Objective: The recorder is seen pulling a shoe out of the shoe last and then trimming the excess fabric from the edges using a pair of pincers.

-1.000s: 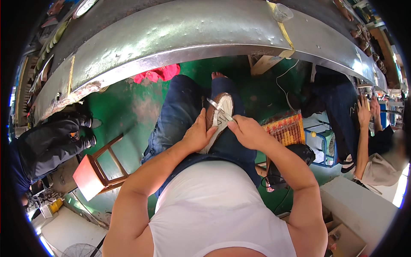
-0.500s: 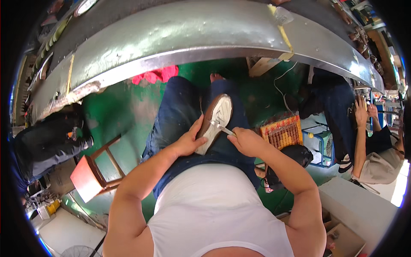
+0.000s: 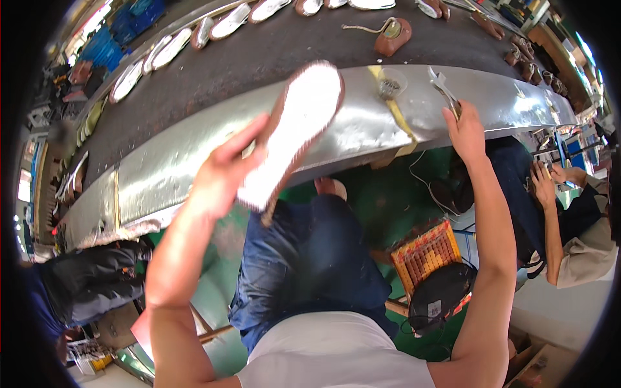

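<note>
My left hand [image 3: 226, 169] grips the narrower end of a brown shoe [image 3: 294, 129], its bright white underside facing up. It holds the shoe tilted above my knees, in front of the bench edge. Out to the right, my right hand [image 3: 467, 132] is closed round a pair of metal pincers [image 3: 444, 89], which point away from me over the metal bench edge. The exact shape of their jaws is hard to make out. Left of the pincers, a small clear dish [image 3: 392, 83] of tiny metal bits rests on the edge.
Across the dark bench [image 3: 246, 81], a row of pale-soled shoes [image 3: 229, 22] lines the far side. A brown shoe with a lace [image 3: 392, 37] lies nearer. On the right are a beaded seat [image 3: 424, 258], a black round bag [image 3: 442, 297] and another person's hands [image 3: 543, 184].
The shoe has risen from my lap toward the bench, moving forward and left. My right hand has taken the pincers off the sole and out to the right. The view has tipped up.
</note>
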The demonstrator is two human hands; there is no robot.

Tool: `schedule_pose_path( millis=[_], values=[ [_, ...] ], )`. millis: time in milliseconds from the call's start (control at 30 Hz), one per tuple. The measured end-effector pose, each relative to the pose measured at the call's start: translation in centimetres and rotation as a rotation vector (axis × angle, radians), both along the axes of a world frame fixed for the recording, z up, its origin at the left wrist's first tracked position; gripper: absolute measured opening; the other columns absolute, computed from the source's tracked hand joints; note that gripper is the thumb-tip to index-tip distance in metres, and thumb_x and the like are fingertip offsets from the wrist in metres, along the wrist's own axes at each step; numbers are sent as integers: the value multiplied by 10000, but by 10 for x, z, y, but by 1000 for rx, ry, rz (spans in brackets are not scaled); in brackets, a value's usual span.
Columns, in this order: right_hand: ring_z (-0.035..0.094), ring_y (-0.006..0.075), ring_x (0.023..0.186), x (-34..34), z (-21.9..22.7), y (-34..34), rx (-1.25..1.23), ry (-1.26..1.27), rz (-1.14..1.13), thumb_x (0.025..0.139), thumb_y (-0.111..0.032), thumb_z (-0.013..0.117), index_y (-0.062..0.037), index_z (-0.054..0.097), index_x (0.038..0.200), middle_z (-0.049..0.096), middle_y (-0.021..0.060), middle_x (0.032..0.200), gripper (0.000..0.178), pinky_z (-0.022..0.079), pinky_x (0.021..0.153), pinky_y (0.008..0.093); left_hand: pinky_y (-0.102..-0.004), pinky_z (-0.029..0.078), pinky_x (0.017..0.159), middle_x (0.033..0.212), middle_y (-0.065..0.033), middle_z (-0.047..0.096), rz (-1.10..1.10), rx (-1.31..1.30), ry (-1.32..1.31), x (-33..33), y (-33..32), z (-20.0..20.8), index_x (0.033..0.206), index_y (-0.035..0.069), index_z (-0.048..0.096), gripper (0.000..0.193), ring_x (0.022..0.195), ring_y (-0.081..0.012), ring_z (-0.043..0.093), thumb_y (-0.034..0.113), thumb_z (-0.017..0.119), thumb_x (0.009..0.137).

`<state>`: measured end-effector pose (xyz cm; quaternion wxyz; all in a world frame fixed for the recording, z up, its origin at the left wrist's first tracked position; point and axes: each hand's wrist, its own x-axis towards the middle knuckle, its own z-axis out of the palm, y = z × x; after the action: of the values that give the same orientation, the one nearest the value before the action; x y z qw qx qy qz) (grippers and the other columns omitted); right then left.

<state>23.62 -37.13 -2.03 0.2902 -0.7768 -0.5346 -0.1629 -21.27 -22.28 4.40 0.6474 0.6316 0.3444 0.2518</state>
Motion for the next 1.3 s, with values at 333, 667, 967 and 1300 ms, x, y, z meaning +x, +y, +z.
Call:
schedule_pose_path(
  millis=[333,667,967,1300],
  values=[
    [608,412,982,27,-14,28,-127,179,-150,872,-345,691,-7,585,1156,620,217,1064,454,486,851,477,-544,391,1058,1479,-89,445,69,1432,875,272,203,-6,1471,120,385,641,1400,-378,377,156,620,875],
    [598,403,938,38,-13,26,-95,166,-188,841,-310,724,-33,577,1155,617,177,1035,444,485,808,468,-392,504,925,1061,-167,688,311,1174,189,280,312,-61,1131,36,637,277,1022,-332,651,80,535,877],
    [606,390,905,34,-15,28,-124,197,-200,811,-304,746,-23,585,1126,615,171,1014,452,488,794,450,-390,397,1070,1388,-249,529,542,393,524,331,426,-80,1347,-72,510,836,1304,-356,506,594,610,853],
    [617,373,875,35,-7,29,-135,157,-202,775,-273,772,-10,580,1092,623,178,987,455,500,769,438,-660,142,1132,1631,-160,101,411,915,1163,333,463,-59,1348,119,591,764,1497,-387,32,688,564,839]
  ],
)
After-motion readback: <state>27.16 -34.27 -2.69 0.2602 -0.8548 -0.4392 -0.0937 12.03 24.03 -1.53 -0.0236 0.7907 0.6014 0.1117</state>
